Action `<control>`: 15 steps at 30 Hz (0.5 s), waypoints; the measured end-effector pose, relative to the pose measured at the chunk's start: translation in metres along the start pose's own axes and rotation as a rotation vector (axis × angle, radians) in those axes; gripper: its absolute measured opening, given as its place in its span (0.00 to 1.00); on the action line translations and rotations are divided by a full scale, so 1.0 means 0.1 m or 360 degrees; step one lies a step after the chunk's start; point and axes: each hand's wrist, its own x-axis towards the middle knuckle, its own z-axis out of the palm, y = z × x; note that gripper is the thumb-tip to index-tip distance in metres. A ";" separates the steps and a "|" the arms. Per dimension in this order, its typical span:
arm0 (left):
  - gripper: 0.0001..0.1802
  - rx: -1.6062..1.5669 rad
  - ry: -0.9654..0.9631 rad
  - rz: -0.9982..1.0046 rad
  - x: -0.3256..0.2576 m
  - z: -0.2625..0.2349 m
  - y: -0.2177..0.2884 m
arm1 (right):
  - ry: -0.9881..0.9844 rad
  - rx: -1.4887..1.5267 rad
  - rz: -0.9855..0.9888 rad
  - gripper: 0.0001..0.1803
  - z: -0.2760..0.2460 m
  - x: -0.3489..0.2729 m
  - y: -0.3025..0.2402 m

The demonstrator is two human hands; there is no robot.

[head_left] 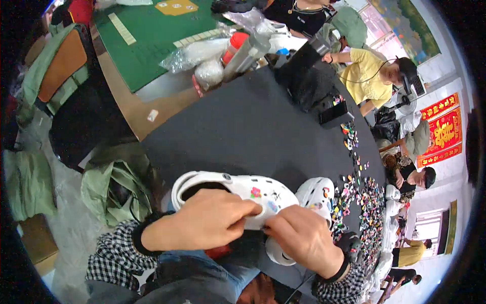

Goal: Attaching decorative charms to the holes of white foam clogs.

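Note:
A white clog (pixel 268 189) lies tilted across my lap side of the table, with a pink flower charm (pixel 255 192) and other small charms on its upper. My left hand (pixel 202 222) is closed on it, fingers by the foot opening and the index fingertip pressing the upper. At the near side edge, the fingers of my right hand (pixel 305 238) pinch against the same clog. Whether a charm is between those fingertips is hidden. Just right of it sits a second white clog (pixel 315 189) with charms. Another white piece, partly covered, shows below my right hand (pixel 281 253).
Many colourful small charms (pixel 362 210) spread along the right of the black table (pixel 217 126). A black bag (pixel 314 76) and a dark box (pixel 334 115) stand farther off. Left are a green bag (pixel 119 190) and a chair (pixel 83 121). Several people sit around the table.

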 end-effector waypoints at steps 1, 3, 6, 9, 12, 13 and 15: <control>0.18 0.0035 -0.0108 -0.0048 -0.01 -0.02 0.02 | -0.0047 0.0001 0.0013 0.12 0.01 -0.01 -0.01; 0.18 -0.0032 -0.0156 -0.0047 -0.03 0.00 0.05 | -0.0114 -0.0011 0.0023 0.15 -0.04 -0.04 -0.06; 0.18 -0.0032 -0.0166 -0.0049 -0.09 0.02 0.08 | -0.0064 0.0023 0.0054 0.18 -0.02 -0.03 -0.03; 0.13 0.0054 -0.0318 -0.0177 -0.14 0.04 0.14 | -0.0058 0.0038 0.0076 0.28 0.02 -0.05 -0.03; 0.13 0.0236 -0.0256 -0.0026 -0.17 0.09 0.17 | -0.0069 0.0043 0.0055 0.37 0.02 -0.06 -0.04; 0.15 0.0248 -0.0219 0.0047 -0.18 0.10 0.16 | -0.0064 0.0063 0.0083 0.38 0.03 -0.06 -0.05; 0.16 0.0253 -0.0209 0.0037 -0.17 0.09 0.17 | -0.0031 0.0149 0.0134 0.37 0.06 -0.09 -0.01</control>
